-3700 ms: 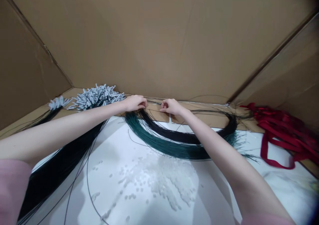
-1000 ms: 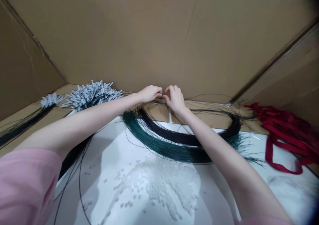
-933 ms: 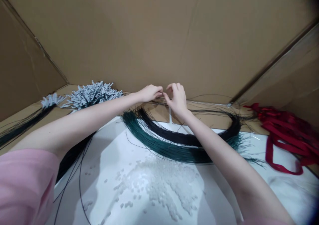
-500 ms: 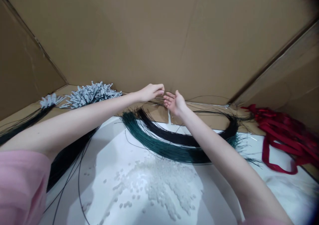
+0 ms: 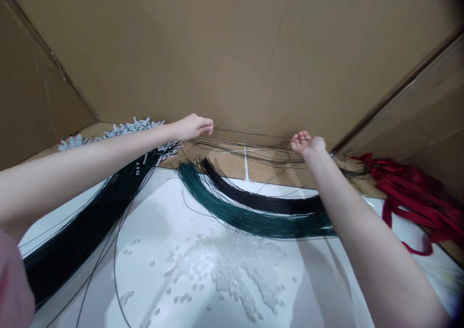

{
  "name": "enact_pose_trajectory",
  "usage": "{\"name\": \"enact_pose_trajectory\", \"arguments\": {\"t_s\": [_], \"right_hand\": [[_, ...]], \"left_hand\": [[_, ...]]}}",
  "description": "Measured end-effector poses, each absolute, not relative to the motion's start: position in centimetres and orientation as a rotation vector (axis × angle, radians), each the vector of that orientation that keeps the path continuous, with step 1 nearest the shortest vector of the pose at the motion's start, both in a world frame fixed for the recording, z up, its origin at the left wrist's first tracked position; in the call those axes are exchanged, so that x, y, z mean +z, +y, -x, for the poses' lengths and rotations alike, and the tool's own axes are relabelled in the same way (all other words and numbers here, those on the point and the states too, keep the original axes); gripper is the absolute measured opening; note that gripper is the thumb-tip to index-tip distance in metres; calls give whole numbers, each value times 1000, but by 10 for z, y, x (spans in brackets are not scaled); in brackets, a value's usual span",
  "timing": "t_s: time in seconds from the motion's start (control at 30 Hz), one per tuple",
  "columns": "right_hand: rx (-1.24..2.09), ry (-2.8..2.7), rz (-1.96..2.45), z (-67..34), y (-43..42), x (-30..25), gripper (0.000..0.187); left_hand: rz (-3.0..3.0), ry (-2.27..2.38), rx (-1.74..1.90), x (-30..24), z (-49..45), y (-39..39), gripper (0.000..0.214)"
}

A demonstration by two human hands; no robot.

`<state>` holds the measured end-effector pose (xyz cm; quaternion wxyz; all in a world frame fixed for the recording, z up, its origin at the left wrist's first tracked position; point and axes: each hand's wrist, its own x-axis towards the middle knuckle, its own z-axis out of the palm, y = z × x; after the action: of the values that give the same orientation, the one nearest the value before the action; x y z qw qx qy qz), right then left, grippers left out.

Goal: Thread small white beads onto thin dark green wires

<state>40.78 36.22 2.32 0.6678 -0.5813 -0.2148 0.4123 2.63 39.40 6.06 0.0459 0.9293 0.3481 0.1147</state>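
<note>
A thin dark wire (image 5: pixel 250 133) runs nearly straight between my two hands. My left hand (image 5: pixel 194 126) pinches one end between thumb and fingertips. Farther right, my right hand (image 5: pixel 306 143) is palm up with its fingers curled around the same wire. More loose thin wires (image 5: pixel 232 147) lie just below, along the cardboard ledge. Nearer me, a curved bundle of black wires (image 5: pixel 250 200) rests against a curved bundle of green wires (image 5: pixel 235 217) on the white surface (image 5: pixel 152 231). My right forearm hides their right ends.
Under my left forearm lies a thick bundle of dark stems (image 5: pixel 87 226) with small white bead-like tips (image 5: pixel 134 125). Translucent beads (image 5: pixel 239 265) are scattered on the white surface. Red ribbon (image 5: pixel 409 187) is heaped at right. Tall cardboard walls (image 5: pixel 232 52) rise behind and at the sides.
My hands have moved apart, the left one leftward and the right one rightward. The wire now stretches between them. My right fingers have gone from spread to curled around it.
</note>
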Motion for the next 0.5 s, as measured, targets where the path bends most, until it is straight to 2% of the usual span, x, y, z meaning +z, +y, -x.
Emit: {"name": "enact_pose_trajectory", "arguments": {"t_s": [0.1, 0.17, 0.2, 0.3, 0.5], "right_hand": [[881, -391, 1302, -425, 357, 34, 47], [849, -337, 1291, -434, 353, 40, 27], [837, -314, 1284, -437, 351, 41, 26], [824, -286, 1286, -446, 344, 45, 33], [704, -424, 1375, -458, 334, 49, 29]], "left_hand": [[-2856, 1144, 290, 70, -11, 394, 30], [-2875, 1177, 234, 74, -2, 394, 31], [-2882, 1179, 212, 76, 1, 394, 31], [-2891, 1160, 171, 77, 10, 393, 32], [-2909, 1219, 172, 83, 32, 395, 29]]}}
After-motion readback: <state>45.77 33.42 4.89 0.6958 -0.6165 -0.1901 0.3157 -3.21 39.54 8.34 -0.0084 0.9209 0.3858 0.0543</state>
